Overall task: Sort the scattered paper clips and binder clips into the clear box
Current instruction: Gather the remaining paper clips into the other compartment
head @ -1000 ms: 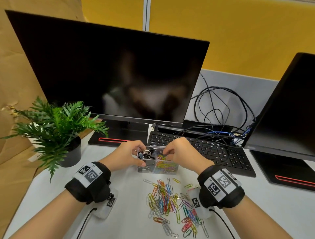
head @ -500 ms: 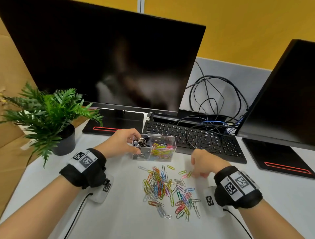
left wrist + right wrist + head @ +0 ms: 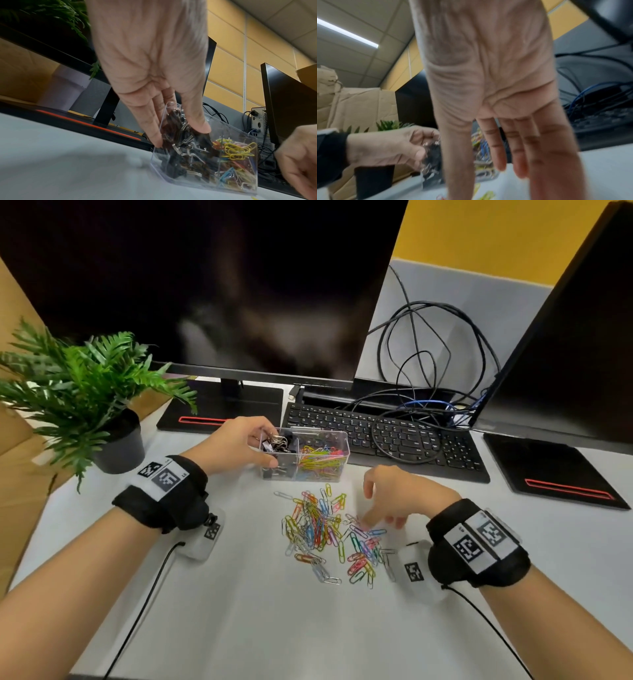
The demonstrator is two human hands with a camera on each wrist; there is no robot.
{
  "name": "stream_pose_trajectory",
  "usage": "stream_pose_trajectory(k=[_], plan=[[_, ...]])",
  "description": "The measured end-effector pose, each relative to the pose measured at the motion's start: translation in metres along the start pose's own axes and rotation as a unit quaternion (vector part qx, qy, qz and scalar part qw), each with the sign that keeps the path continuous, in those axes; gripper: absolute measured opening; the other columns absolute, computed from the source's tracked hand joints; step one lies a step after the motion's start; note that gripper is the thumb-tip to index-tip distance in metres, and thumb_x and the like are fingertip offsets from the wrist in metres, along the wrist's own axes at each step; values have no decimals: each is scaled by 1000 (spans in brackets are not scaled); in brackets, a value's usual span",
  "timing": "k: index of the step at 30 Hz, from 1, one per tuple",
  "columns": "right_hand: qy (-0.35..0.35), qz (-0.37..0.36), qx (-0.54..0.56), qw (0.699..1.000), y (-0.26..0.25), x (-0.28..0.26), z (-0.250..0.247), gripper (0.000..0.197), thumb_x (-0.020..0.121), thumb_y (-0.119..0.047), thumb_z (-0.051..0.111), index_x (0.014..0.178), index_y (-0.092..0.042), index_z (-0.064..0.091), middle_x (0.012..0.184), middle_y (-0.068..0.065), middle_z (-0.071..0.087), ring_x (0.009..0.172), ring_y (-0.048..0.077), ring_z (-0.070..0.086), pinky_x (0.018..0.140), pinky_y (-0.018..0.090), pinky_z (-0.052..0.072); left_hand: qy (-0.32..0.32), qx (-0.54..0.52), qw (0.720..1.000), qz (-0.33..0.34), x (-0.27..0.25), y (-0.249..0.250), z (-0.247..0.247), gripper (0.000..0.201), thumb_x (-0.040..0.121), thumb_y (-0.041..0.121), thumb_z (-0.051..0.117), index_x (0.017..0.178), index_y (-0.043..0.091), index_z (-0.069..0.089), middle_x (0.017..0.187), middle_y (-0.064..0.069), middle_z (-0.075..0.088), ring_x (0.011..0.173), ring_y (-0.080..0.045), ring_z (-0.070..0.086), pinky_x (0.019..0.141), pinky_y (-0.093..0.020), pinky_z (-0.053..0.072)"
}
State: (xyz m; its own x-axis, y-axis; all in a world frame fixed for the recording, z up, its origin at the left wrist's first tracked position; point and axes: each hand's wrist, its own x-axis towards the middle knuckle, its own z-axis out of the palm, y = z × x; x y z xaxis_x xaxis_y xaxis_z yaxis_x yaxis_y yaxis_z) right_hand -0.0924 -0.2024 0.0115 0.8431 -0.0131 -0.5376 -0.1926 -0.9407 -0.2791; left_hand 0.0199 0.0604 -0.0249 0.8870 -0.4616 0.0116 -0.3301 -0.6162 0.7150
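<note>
Comparing this moment with the two earlier head views, the following is noted.

Right hand (image 3: 397, 494): no longer over the clear box (image 3: 337, 451), where it is seen a second before; it is now lowered onto the right edge of the scattered paper clips (image 3: 325, 529), at about 4 o'clock from the box. The fingers (image 3: 518, 151) are extended downward with the tips at the desk; whether a clip is already pinched cannot be told.

Left hand (image 3: 239, 445): kept at the box's 9 o'clock end across all three head views, thumb on the near wall and fingers (image 3: 150, 121) over the left rim, so that the box is clamped and steadied.

Clear box: set on the white desk (image 3: 274, 628) just in front of the keyboard (image 3: 394, 436), at 12 o'clock from the loose pile. Two compartments are seen: binder clips (image 3: 178, 136) in the left one, coloured paper clips (image 3: 236, 150) in the right one.

Scattered paper clips: a large multicoloured heap is left on the desk between the two wrists, close to the box but apart from it. No loose binder clip is made out in the heap.

Meaning for the task: one deposit is judged complete and a fresh pick-up is begun. The binder clips are judged sorted; much of the paper-clip sorting is still to be done.

Handling: the thin, tangled wires are likely to be lifted in clumps, and stray clips may be dropped on the way to the box.
</note>
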Motion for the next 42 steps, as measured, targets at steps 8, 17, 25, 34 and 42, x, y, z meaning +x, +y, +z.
stream_pose_trajectory(k=[8, 17, 25, 34, 42], plan=[[-55, 46, -94, 993, 15, -22, 23, 43, 66, -6, 81, 97, -10, 51, 86, 8, 64, 66, 29, 71, 67, 43, 61, -1, 5, 1000, 10, 1, -2, 0, 46, 68, 27, 85, 108, 24, 62, 102, 4, 63, 93, -10, 61, 70, -16, 44], [55, -111, 17, 992, -8, 3, 32, 27, 70, -16, 80, 76, -9, 55, 71, 9, 63, 55, 28, 63, 45, 30, 49, -8, -4, 1000, 14, -1, 0, 0, 43, 68, 24, 85, 105, 23, 62, 98, 2, 67, 89, -14, 65, 78, -26, 51], [11, -128, -134, 983, -8, -3, 52, 71, 50, -68, 78, 94, -27, 40, 82, -11, 48, 77, 16, 52, 56, 29, 36, -11, -12, 1000, 11, 1, -2, 0, 43, 68, 26, 85, 104, 26, 62, 100, 3, 67, 93, -15, 65, 87, -36, 54], [49, -130, -98, 985, -10, 8, 30, 69, 53, -60, 82, 94, -25, 40, 89, -5, 49, 78, 15, 49, 59, 31, 38, -9, -16, 1000, 14, -1, 0, 0, 43, 68, 21, 85, 104, 22, 62, 98, 3, 67, 91, -12, 65, 75, -21, 49], [-63, -26, -152, 986, 12, -15, 37, 55, 53, -43, 89, 78, -20, 45, 80, -3, 54, 64, 16, 54, 54, 26, 45, -6, -11, 1000, 14, -1, 1, 1, 45, 69, 21, 85, 108, 20, 62, 104, 1, 66, 95, -13, 64, 75, -17, 48]])
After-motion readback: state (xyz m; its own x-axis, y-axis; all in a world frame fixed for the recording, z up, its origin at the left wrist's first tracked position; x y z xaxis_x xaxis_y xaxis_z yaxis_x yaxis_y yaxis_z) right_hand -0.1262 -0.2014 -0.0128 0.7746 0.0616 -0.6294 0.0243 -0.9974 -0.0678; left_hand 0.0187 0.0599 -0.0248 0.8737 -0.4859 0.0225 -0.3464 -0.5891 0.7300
